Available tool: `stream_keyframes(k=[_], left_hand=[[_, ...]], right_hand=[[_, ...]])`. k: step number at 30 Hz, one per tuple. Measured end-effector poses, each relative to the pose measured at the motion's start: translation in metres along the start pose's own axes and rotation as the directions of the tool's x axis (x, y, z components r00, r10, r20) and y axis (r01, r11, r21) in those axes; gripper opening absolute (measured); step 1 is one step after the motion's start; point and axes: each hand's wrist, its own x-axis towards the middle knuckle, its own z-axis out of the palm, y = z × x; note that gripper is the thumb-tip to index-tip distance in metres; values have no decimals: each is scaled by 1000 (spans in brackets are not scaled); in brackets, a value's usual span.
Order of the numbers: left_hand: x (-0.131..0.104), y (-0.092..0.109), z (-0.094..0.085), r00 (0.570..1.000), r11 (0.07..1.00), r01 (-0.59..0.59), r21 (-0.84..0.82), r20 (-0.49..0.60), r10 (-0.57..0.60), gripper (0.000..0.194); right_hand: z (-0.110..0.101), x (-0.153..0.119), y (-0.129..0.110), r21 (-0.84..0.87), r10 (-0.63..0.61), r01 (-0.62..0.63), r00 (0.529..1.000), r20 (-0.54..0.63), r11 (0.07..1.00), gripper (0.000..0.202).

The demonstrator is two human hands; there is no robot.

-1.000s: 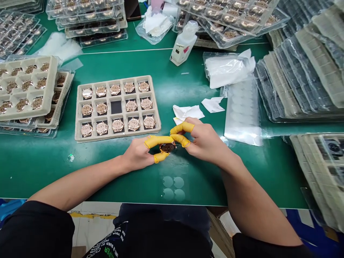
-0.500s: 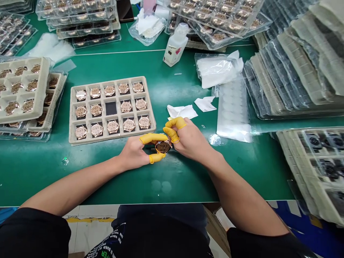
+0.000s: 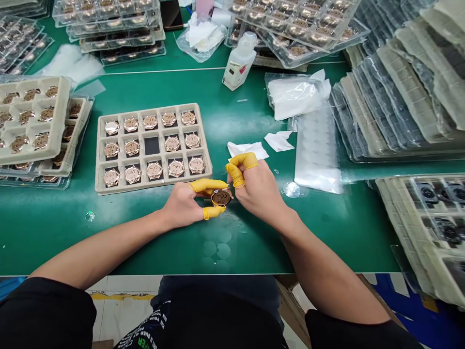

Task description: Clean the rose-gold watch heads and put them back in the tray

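Between the thumb and fingers of my left hand [image 3: 187,202] is a rose-gold watch case [image 3: 221,197], its marked back turned up toward me. Yellow finger cots cover fingertips on both hands. My right hand [image 3: 254,182] is closed in a pinch just right of the case; whatever its fingers hold, if anything, is hidden. Behind my left hand lies a beige tray [image 3: 152,190] with similar watch cases in its compartments. One compartment in its middle row shows only a black pad [image 3: 151,145]. White wipes [image 3: 248,150] lie just beyond my right hand.
A bottle [image 3: 240,62] stands farther back. Filled trays are stacked at the left [image 3: 34,121] and back. On the right are stacks of plastic trays [image 3: 403,97] and trays with dark watches [image 3: 428,194]. A clear plastic sheet [image 3: 317,150] and bagged wipes [image 3: 296,94] lie nearer the middle.
My right hand has shifted slightly up and away from the watch case. My left hand keeps holding the case in nearly the same place.
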Motion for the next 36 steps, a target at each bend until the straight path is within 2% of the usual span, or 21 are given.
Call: stream_keyframes(k=[2,4,7,10,12,17,24,36], left_hand=[[2,0,0,997,997,70,-30,-9,-71,45],[4,0,0,983,979,182,-90,-22,-185,49],[8,-1,-1,950,936,300,-185,-33,-311,58],[11,-2,-2,940,920,323,-221,-35,-339,59],[11,-2,-3,936,914,339,-224,-23,-352,57],[12,1,-4,923,899,378,-219,18,-384,58],[13,3,-4,916,893,397,-211,25,-401,61],[13,5,-5,901,887,433,-161,33,-433,64]], right_hand=[[-6,2,-2,120,52,-45,997,-57,992,8],[-14,2,-6,279,89,-71,995,-52,958,6],[-23,0,-15,441,148,-185,982,118,878,6],[-24,-3,-23,401,241,-357,919,311,844,9],[-22,-5,-26,355,280,-413,886,369,839,10],[-16,-6,-32,328,303,-428,879,369,842,19],[-19,-5,-34,256,340,-469,842,418,846,24],[-17,-3,-30,275,304,-430,865,400,860,19]])
